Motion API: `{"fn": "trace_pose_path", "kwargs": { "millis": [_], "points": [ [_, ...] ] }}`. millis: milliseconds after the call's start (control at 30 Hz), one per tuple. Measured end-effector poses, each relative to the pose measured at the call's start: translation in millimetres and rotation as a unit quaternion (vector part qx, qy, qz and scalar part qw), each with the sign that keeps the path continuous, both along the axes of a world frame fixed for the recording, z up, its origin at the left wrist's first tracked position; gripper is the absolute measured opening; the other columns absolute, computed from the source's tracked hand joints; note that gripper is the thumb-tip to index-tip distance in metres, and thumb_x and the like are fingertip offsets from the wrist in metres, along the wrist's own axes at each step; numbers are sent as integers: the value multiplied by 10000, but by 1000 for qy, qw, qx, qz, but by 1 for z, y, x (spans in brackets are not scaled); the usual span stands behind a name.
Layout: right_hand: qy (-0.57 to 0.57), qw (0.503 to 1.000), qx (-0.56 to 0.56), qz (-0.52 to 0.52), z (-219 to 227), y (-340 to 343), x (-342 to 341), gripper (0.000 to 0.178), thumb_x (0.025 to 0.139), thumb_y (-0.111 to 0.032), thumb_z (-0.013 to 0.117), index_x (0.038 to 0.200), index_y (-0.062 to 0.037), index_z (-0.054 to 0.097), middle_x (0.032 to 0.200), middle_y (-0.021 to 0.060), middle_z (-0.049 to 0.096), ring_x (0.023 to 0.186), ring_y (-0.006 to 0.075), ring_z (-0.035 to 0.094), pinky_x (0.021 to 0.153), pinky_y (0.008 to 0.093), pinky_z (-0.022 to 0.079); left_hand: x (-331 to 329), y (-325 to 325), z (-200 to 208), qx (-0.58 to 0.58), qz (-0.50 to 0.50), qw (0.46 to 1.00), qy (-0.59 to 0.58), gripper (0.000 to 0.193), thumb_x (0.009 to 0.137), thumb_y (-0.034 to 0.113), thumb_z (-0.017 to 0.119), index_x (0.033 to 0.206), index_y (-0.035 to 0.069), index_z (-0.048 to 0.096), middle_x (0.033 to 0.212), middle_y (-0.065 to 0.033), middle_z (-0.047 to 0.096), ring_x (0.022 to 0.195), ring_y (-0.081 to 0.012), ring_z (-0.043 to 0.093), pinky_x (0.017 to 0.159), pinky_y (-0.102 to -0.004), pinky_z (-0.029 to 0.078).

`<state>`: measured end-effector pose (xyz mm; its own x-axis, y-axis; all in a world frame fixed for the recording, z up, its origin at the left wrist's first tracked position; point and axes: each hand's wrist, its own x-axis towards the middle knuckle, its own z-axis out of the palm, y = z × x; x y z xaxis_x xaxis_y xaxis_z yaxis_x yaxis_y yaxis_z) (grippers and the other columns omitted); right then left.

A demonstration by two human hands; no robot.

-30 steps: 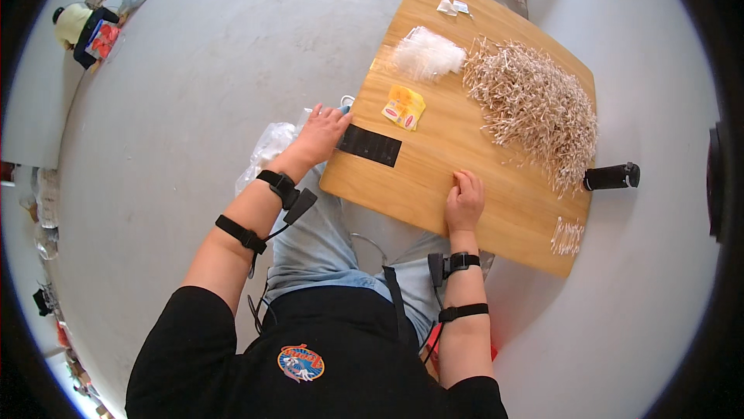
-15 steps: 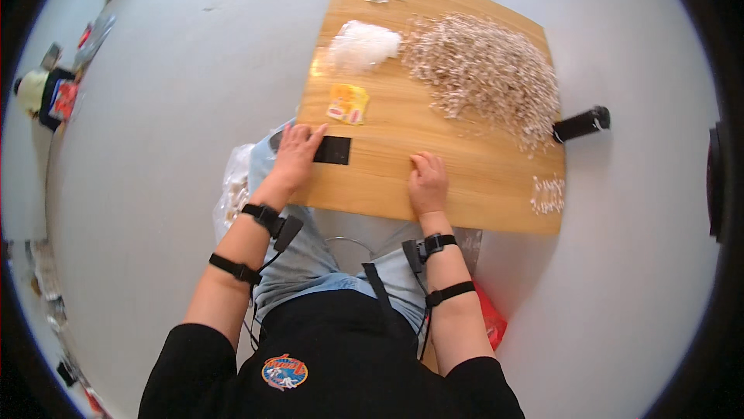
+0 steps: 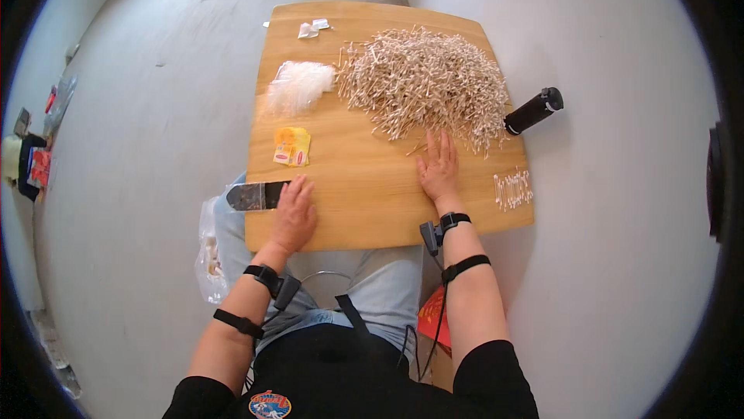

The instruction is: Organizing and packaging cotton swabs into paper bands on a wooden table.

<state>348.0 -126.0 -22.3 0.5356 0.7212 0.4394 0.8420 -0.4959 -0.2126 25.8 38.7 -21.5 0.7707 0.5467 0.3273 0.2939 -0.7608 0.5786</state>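
A large heap of cotton swabs covers the far right part of the wooden table. My right hand lies palm down with its fingers stretched out, the tips at the heap's near edge. Over by the near left corner, my left hand rests palm down, its fingers extended and holding nothing visible. Its fingertips are at the right end of a flat black strip that overhangs the left table edge. Yellow printed cards lie beyond that hand.
Clear plastic bags and small white packets lie at the far left. A row of cotton swabs is near the right edge, below a black bottle. A clear bag hangs at lower left; another person is far left.
My right hand has gone from curled near the front edge to outstretched at the swab heap. My left hand has slid back to the black strip's right end. The view has shifted too.
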Motion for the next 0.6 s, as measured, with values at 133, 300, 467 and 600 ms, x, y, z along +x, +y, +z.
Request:
{"fn": "trace_pose_path", "kwargs": {
  "millis": [133, 300, 467, 600],
  "points": [
    [-5, 995, -101, 0, 3, 6, 29, 667, 912, -360, 584, 1513, -213, 336, 1572, 126, 259, 1451, 357, 220, 1155, 561, 210, 31, -18, -6, 32, -7, 998, 45, 546, 851, 171, 641, 1352, 30, 476, 1470, -183, 407, 1389, -339, 365, 1158, -495, 270],
    [35, 986, -162, -13, 5, 23, 33, 633, 936, -462, 508, 1501, -215, 365, 1580, 132, 265, 1454, 357, 219, 1168, 553, 181, 35, -19, -3, 60, -15, 994, 92, 521, 889, 259, 604, 1340, 25, 488, 1457, -176, 431, 1395, -312, 365, 1169, -486, 249],
    [32, 989, -141, -32, -10, 35, 0, 655, 952, -471, 471, 1451, -51, 411, 1551, 216, 289, 1428, 379, 271, 1175, 525, 187, 40, -21, 3, 49, -14, 994, 101, 499, 891, 244, 600, 1327, 23, 498, 1449, -171, 442, 1391, -309, 370, 1165, -484, 256],
    [60, 985, -161, -32, -7, 49, -70, 669, 952, -442, 487, 1448, -4, 389, 1530, 245, 310, 1418, 381, 291, 1171, 517, 203, 37, -18, 2, 46, -4, 996, 81, 497, 882, 222, 610, 1320, 18, 492, 1436, -169, 456, 1379, -328, 384, 1156, -484, 267]
  ]
}}
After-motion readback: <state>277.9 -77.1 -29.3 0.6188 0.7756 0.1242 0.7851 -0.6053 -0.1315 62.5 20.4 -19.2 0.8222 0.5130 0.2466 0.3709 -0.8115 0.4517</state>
